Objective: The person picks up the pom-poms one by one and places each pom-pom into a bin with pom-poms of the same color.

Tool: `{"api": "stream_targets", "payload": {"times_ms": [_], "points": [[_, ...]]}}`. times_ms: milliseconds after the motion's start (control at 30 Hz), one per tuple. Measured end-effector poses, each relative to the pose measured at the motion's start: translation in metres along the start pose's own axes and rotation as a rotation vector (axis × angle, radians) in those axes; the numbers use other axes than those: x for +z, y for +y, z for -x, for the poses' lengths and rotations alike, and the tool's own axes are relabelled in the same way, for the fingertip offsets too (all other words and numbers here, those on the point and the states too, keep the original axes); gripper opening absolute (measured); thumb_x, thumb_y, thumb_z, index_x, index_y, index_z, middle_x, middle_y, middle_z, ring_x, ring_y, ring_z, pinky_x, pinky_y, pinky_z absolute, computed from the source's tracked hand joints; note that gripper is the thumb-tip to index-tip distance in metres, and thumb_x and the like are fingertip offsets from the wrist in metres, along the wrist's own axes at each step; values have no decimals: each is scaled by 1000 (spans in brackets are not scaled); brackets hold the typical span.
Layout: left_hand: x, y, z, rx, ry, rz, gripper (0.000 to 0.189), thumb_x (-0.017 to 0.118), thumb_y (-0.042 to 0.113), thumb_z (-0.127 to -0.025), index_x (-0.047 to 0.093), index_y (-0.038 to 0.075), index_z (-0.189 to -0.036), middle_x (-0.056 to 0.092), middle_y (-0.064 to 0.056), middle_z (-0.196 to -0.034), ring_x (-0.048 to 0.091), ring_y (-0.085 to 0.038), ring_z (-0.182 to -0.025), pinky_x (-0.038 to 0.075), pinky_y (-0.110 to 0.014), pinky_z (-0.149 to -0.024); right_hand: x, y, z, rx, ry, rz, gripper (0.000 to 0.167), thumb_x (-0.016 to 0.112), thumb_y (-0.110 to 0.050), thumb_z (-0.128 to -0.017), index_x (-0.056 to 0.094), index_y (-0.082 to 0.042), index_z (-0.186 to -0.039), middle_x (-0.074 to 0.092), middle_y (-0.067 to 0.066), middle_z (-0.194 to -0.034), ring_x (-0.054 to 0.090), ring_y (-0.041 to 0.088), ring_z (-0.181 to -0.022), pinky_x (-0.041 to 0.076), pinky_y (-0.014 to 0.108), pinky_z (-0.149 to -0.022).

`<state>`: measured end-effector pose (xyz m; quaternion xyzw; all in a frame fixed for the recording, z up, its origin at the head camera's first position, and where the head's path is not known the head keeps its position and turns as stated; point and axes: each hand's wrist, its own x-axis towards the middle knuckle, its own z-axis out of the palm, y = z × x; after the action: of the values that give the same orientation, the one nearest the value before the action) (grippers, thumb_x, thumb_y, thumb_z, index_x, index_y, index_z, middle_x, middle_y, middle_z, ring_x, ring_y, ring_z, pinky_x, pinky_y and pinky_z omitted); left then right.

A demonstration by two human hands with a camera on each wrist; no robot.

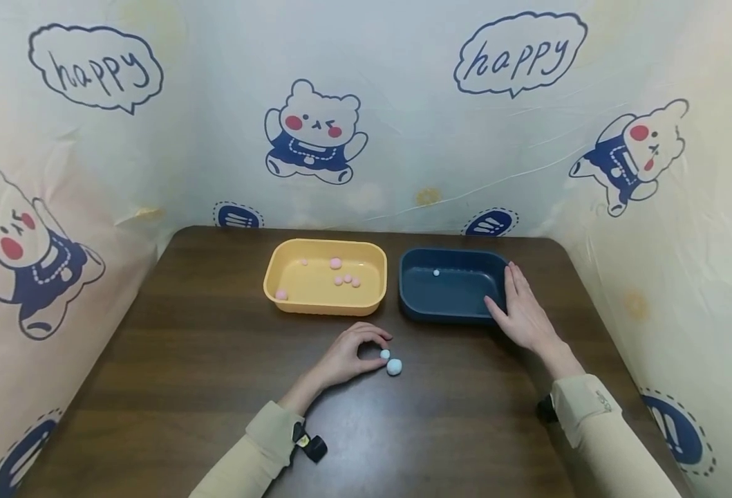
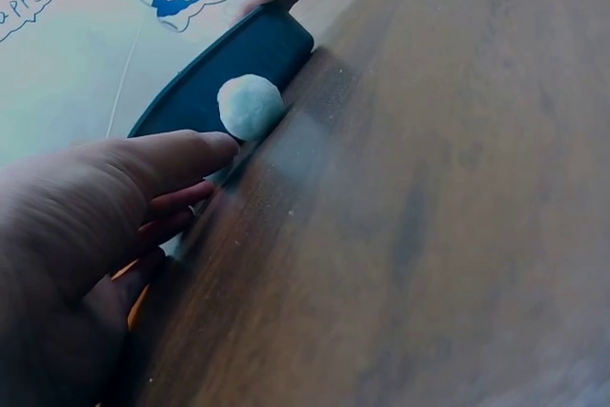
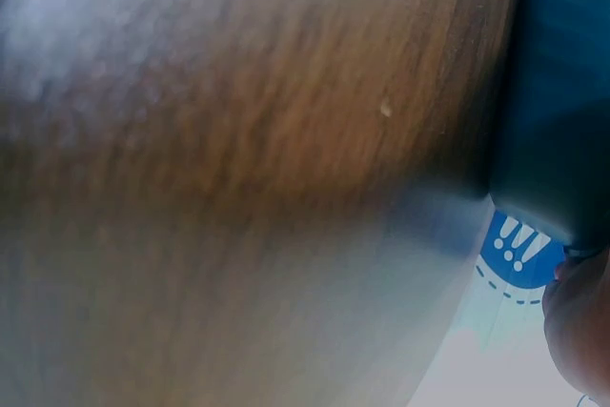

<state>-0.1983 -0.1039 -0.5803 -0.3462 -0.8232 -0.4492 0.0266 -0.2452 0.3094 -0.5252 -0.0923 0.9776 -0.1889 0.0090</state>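
Note:
My left hand (image 1: 347, 356) pinches a small light-blue ball (image 1: 385, 354) between thumb and index finger, low over the table. Right beside it lies a larger light-blue ball (image 1: 394, 367), which also shows past my thumb as a pale ball (image 2: 250, 107) in the left wrist view; the small one is hidden there. My right hand (image 1: 524, 315) rests against the right end of the dark blue tray (image 1: 453, 319), fingers straight along the rim and thumb spread toward its front side. Inside that tray sits one tiny light-blue ball (image 1: 437, 273).
Left of the blue tray stands a yellow tray (image 1: 325, 309) holding several pink balls (image 1: 336, 263) of different sizes. Both trays are near the back edge of the dark wooden table (image 1: 216, 387). A printed cloth (image 1: 403, 138) encloses the back and sides.

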Motion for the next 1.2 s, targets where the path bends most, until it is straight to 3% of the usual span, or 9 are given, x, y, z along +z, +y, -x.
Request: {"api": "stream_targets", "payload": {"times_ms": [233,400,667,800,900,1033,1133,1200], "points": [[3,-6,-1,-26,17,43,15,89,20,-93,81,20,-106,81,1,-125,69,-20,-124,57,-38,-110,0,1,-1,-2,2,-3,96,44,-56,-114,1,7,-173,1,30,-184,7,49,-172,16,66,-139],[0,5,-4,-66,27,53,17,90,12,-91,82,13,-106,83,-2,-122,72,-26,-123,58,-44,-109,-1,1,-2,-7,8,1,96,45,-54,-115,2,8,-173,2,30,-184,8,49,-171,17,66,-138],[-4,13,-5,-121,39,62,14,89,10,-92,82,12,-104,83,-2,-116,73,-23,-119,59,-38,-108,2,1,-2,-2,12,0,95,45,-54,-115,2,7,-173,2,31,-183,9,49,-171,17,66,-138],[-8,17,-5,-145,10,67,14,88,11,-93,82,12,-106,83,-2,-117,73,-23,-119,59,-39,-108,3,0,-1,4,11,-5,95,45,-53,-115,1,7,-173,2,31,-183,9,49,-171,18,66,-138],[-10,12,-4,-122,4,73,14,87,17,-95,82,13,-108,83,0,-117,73,-21,-117,59,-40,-107,4,-1,-1,4,11,-11,95,45,-54,-115,1,6,-173,2,30,-183,8,49,-171,18,66,-138],[-4,-13,-1,-57,34,71,13,87,27,-97,82,21,-107,81,7,-115,72,-12,-114,58,-30,-104,5,0,0,8,17,-18,95,45,-54,-115,0,5,-174,1,29,-184,8,48,-172,18,66,-138],[-5,-20,-1,-20,28,55,15,86,30,-97,81,21,-109,81,6,-115,72,-10,-111,58,-27,-100,4,1,1,10,17,-17,95,46,-54,-115,0,5,-174,1,29,-184,8,48,-172,18,65,-138],[-7,-17,-2,-26,13,59,17,85,30,-98,81,20,-111,82,3,-115,72,-12,-112,59,-31,-100,2,1,0,8,16,-17,95,46,-54,-115,0,5,-174,2,29,-184,8,48,-172,18,65,-138]]}}
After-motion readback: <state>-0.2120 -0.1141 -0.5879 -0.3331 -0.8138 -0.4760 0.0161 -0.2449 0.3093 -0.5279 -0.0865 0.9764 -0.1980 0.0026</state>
